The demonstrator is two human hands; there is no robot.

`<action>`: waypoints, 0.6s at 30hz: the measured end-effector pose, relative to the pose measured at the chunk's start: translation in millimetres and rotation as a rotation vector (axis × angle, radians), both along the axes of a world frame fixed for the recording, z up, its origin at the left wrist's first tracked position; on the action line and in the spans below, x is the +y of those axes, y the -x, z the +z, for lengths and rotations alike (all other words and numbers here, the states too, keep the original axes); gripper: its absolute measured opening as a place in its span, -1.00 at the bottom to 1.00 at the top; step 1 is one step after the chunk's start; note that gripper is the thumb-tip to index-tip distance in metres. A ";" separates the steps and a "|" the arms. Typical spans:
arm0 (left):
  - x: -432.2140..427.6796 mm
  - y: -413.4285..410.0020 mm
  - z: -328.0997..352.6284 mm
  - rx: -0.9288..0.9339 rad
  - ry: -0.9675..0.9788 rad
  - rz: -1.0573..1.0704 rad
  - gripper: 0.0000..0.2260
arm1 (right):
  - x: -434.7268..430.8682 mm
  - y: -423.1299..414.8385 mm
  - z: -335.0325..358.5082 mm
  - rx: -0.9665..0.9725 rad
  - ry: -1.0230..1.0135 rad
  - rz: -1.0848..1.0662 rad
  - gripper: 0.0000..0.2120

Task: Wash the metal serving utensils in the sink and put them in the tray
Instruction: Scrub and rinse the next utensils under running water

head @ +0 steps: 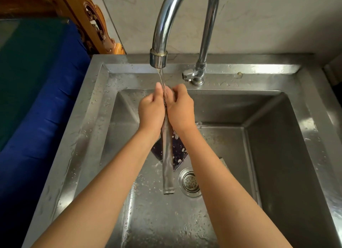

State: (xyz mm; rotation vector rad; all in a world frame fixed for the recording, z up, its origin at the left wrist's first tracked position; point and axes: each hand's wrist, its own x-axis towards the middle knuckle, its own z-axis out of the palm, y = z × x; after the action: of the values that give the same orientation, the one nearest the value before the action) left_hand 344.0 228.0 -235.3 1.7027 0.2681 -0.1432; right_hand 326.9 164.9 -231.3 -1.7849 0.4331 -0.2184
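Observation:
A long metal serving utensil (168, 170) with a flat steel handle hangs between my hands over the steel sink (96, 107). Its upper end is hidden between my palms. My left hand (151, 109) and my right hand (180, 107) press on it from both sides, under a thin stream of water from the tap (159, 44). A dark flat piece (177, 151) speckled with white bits shows behind the handle, low in the basin; I cannot tell whether it belongs to this utensil. No tray is in view.
The sink drain strainer (190, 182) lies just right of the handle's lower end. The tap's valve (194, 75) stands on the back rim. A blue cloth-covered surface (46, 109) lies left of the sink, with carved wood (96, 24) behind it.

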 end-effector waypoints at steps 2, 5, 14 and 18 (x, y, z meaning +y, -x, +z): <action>-2.7 -0.7 -2.5 -0.039 -0.001 0.000 -0.63 | -4.4 1.4 -0.7 -0.012 -0.031 0.070 -0.83; -1.9 -1.8 -8.5 -0.028 0.082 0.035 -0.71 | -9.5 2.6 -1.0 -0.018 -0.077 0.195 -0.92; -2.6 22.1 -22.0 -0.003 0.076 -0.141 -0.80 | -11.0 -4.5 -9.1 0.103 0.137 -0.025 -0.61; -0.6 4.5 -19.0 0.051 0.108 -0.001 -0.72 | -7.5 0.4 -13.2 0.075 0.056 0.115 -0.70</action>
State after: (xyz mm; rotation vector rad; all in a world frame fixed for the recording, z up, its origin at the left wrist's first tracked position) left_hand 339.6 227.3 -254.4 1.5933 0.2923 -0.1983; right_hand 326.4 157.4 -244.5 -1.8708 0.3796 -0.0835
